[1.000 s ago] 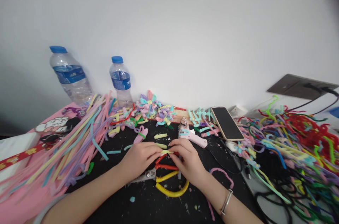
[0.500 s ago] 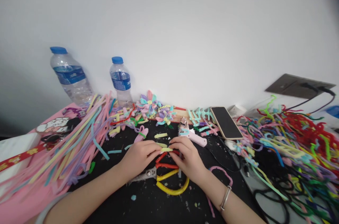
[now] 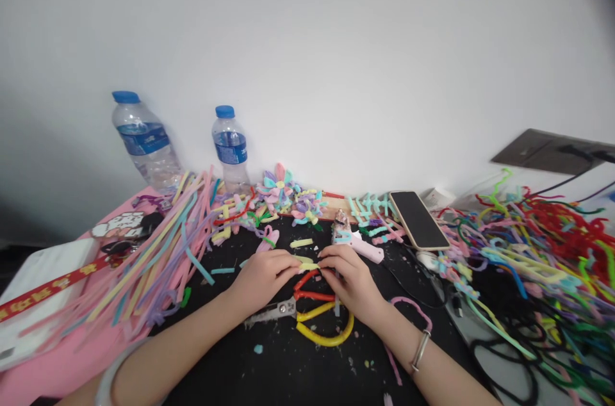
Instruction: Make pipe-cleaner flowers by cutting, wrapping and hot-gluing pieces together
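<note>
My left hand (image 3: 262, 278) and my right hand (image 3: 350, 278) meet over the black tabletop, both pinching a short pale yellow pipe cleaner piece (image 3: 307, 264) between their fingertips. Under my hands lie scissors with yellow and red handles (image 3: 317, 323). Just beyond my right hand rests a pink glue gun (image 3: 358, 244). Another short yellow piece (image 3: 301, 243) sits a little farther back. A metal bracelet (image 3: 419, 351) circles my right wrist.
Two water bottles (image 3: 144, 143) (image 3: 231, 148) stand by the wall. Long pastel pipe cleaners (image 3: 158, 252) fan out on the left over a pink sheet. Finished flowers (image 3: 281, 191) lie at the back, beside a phone (image 3: 418, 220). A tangled heap of coloured pipe cleaners (image 3: 542, 252) fills the right.
My hands stay together on the yellow piece. The camera has shifted slightly, so everything sits a little to the right in view.
</note>
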`<action>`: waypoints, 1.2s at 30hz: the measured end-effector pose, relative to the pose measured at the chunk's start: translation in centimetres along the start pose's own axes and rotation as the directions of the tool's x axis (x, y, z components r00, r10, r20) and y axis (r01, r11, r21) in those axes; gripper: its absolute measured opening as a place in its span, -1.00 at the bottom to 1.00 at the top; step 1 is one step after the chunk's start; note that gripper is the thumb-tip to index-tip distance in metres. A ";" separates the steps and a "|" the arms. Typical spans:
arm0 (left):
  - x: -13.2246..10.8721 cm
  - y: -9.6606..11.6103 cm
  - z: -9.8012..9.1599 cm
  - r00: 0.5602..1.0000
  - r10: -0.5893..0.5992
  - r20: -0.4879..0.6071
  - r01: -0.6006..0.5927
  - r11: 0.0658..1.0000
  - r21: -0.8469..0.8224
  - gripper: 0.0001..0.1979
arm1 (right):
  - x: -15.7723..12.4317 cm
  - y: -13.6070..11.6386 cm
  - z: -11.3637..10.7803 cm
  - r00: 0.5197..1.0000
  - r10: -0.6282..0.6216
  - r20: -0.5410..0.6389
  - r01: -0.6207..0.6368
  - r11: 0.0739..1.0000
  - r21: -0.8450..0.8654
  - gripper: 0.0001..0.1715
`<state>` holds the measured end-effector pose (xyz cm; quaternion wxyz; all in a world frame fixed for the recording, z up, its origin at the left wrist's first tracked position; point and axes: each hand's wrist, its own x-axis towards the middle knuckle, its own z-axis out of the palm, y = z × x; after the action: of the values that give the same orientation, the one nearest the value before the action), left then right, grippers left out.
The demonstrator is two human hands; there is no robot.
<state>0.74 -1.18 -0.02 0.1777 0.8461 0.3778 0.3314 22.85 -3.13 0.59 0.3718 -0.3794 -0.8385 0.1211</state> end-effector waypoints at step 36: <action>0.4 -0.7 0.0 0.989 -0.146 0.031 0.138 0.973 0.185 -0.89 | 1.0 1.0 1.2 0.996 0.063 -0.058 -0.078 0.943 -0.323 -0.83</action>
<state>0.62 -0.40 -0.22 0.1311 0.8367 0.4620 0.2632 22.10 -1.61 -0.22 0.3193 -0.4680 -0.8239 -0.0145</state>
